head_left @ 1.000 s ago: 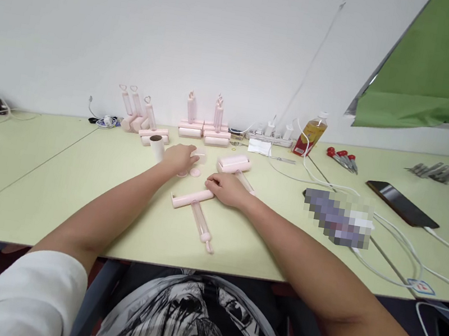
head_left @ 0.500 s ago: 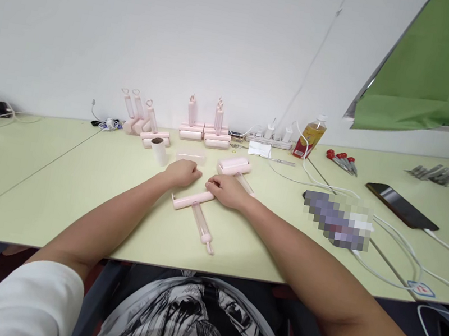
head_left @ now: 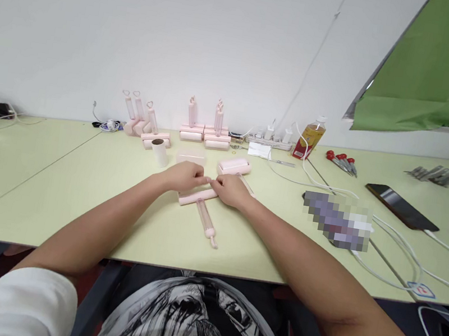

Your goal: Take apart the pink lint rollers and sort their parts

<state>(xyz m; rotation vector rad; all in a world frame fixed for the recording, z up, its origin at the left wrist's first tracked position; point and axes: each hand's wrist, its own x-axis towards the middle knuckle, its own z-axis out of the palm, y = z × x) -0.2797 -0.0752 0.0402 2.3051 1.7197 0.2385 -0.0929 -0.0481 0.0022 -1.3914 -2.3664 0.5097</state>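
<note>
A pink lint roller with a clear handle lies in front of me, its handle pointing toward the table's front edge. My right hand is closed round the right end of its head. At the left end, my left hand is curled over the head, its thumb side almost meeting my right hand. The hands hide what lies between them. Just beyond them are a clear plastic cover and, on the right, another pink lint roller lying down. A white paper roll stands left of the cover.
Several pink lint rollers stand along the wall. To the right are a drink bottle, a blurred-out item, a black phone, white cables and red-handled tools. A power strip sits at the back.
My left hand has come toward me and right, from near the clear cover onto the lint roller's left end. The lint roller has shifted slightly right and away from me.
</note>
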